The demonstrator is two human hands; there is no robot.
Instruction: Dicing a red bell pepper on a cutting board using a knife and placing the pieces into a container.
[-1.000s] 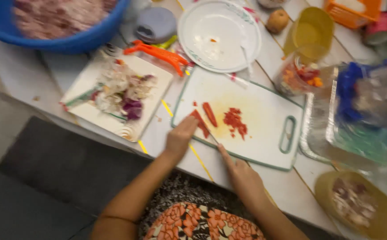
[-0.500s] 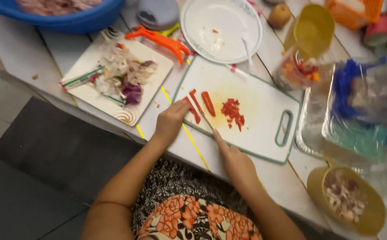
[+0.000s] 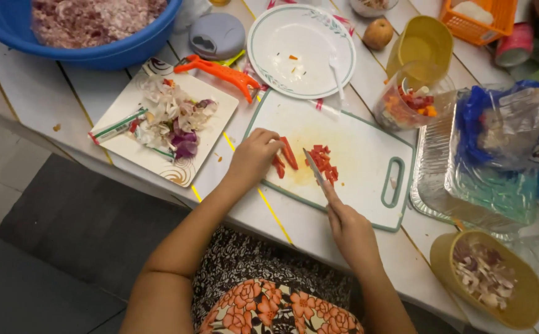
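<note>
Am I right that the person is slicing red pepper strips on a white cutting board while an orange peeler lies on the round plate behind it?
Not quite: the orange peeler lies on the table between the round plate and the square plate of peelings, as the head view shows. The red pepper strips and the white cutting board are as you say.

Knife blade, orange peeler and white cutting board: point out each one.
knife blade (image 3: 314, 167), head view, mid-blade.
orange peeler (image 3: 220, 71), head view, handle middle.
white cutting board (image 3: 362, 154), head view, bare surface.
</note>
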